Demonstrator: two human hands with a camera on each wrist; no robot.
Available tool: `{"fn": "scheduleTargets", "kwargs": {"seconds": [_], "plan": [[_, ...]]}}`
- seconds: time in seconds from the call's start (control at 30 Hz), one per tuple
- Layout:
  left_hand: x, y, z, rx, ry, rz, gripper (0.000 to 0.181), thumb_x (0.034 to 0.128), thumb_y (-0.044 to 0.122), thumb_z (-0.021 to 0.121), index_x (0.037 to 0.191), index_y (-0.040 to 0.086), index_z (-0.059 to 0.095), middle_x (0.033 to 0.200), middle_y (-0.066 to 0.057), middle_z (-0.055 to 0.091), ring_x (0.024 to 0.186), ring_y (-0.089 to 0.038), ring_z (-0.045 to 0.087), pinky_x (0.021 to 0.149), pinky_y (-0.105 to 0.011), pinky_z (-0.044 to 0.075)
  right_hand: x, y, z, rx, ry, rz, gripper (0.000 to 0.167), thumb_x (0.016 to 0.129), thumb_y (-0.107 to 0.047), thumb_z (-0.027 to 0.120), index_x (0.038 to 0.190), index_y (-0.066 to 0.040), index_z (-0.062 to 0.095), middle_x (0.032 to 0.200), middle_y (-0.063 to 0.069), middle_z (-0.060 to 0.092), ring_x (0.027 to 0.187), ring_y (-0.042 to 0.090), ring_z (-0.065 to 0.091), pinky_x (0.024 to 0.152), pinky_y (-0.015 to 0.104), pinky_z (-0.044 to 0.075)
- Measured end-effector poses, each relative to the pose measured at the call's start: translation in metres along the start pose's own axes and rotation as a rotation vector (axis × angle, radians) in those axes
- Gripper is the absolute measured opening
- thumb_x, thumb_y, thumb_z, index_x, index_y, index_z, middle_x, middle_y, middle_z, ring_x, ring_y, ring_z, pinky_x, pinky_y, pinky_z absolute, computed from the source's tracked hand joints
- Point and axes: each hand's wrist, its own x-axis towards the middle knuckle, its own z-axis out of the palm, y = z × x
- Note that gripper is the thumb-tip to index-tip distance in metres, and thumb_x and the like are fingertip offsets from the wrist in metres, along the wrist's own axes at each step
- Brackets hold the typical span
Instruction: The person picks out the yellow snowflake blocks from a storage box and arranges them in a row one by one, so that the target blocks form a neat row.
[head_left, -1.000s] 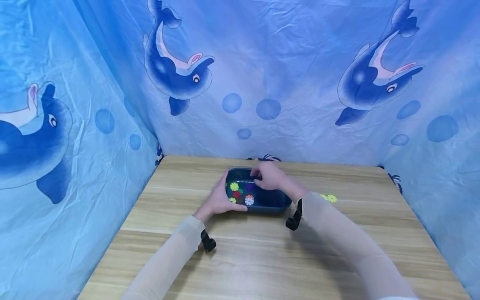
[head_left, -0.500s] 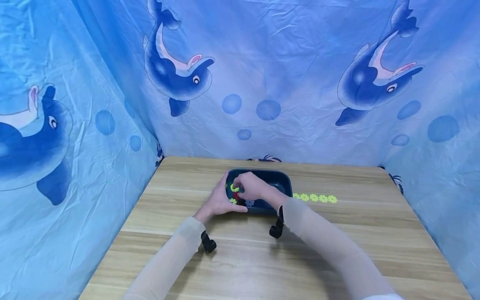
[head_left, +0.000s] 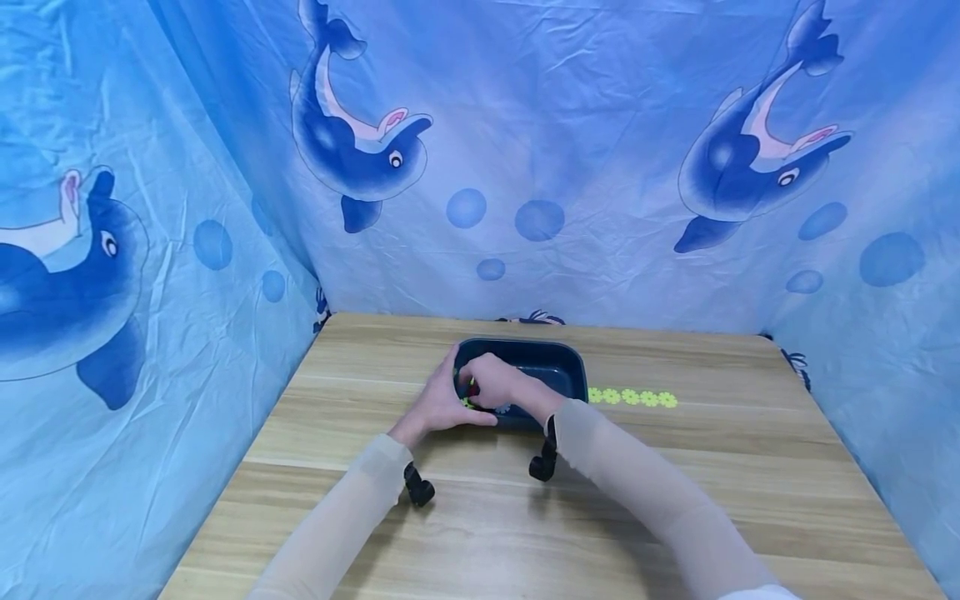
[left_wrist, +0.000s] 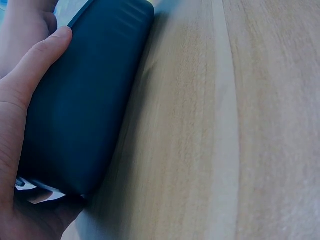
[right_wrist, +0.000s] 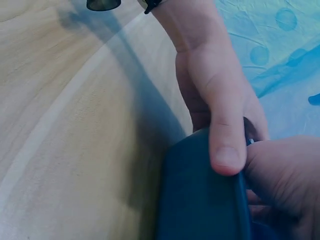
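In the head view a dark blue rectangular tray point(head_left: 519, 422) stands on the table. My left hand point(head_left: 438, 406) grips its left end, thumb along the front wall and fingers round the far side. That thumb lies on the tray's wall point(left_wrist: 85, 95) in the left wrist view. My right hand point(head_left: 491, 382) reaches inside the tray's left part, fingers bent down among small plastic flower-shaped pieces. A red flower piece point(head_left: 474, 389) shows beside its fingers, and a pale flower piece point(head_left: 503, 409) lies below the hand. Its fingertips are partly hidden, so any pinched piece is not visible.
A straight row of several yellow-green flower pieces point(head_left: 631, 397) extends rightward from the tray's right side on the wooden table point(head_left: 480, 517). A blue dolphin-print curtain point(head_left: 600, 275) hangs behind the table and along both sides.
My right hand has moved left and down inside the tray, from its far middle to the pieces at the left end, uncovering more of the yellow row. The left hand keeps its grip.
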Motion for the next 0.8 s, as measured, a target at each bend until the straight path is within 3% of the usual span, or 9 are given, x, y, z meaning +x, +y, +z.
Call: {"fn": "scheduleTargets", "kwargs": {"seconds": [0.17,0.37,0.53,0.8], "plan": [[-0.001,0.001,0.000,-0.010,0.003,0.007,0.149,0.0685,0.052,0.099,0.173,0.021,-0.002,0.179,-0.016,0.014,0.163,-0.039,0.025,0.128,-0.062,0.032,0.001,0.001,0.006,-0.010,-0.042,-0.002,0.012,0.093,-0.006,0.077,0.104,-0.011,0.080,0.077,-0.001,0.068,0.068,0.011,0.058,0.064,0.024,0.049],[0.000,0.000,0.001,-0.004,-0.003,0.015,0.148,0.0694,0.054,0.098,0.173,0.019,-0.003,0.179,-0.016,0.014,0.163,-0.039,0.024,0.129,-0.061,0.032,0.004,0.003,0.011,0.014,-0.066,-0.004,0.016,0.092,-0.002,0.077,0.100,-0.016,0.078,0.071,-0.005,0.060,0.062,0.009,0.049,0.059,0.022,0.040],[-0.002,0.000,0.000,-0.001,-0.003,0.013,0.150,0.0685,0.055,0.098,0.173,0.019,-0.003,0.179,-0.014,0.014,0.164,-0.038,0.022,0.129,-0.061,0.031,0.006,0.002,0.015,0.001,-0.067,0.009,0.021,0.091,0.001,0.076,0.102,-0.017,0.079,0.074,-0.004,0.062,0.064,0.009,0.050,0.061,0.022,0.041],[0.001,-0.001,-0.001,0.006,0.000,0.020,0.151,0.0677,0.056,0.098,0.172,0.021,-0.004,0.179,-0.013,0.013,0.164,-0.036,0.022,0.130,-0.059,0.031,0.009,0.003,0.016,-0.028,-0.039,-0.012,0.015,0.093,-0.001,0.076,0.098,-0.016,0.079,0.075,-0.004,0.064,0.065,0.008,0.050,0.064,0.023,0.041]]}}
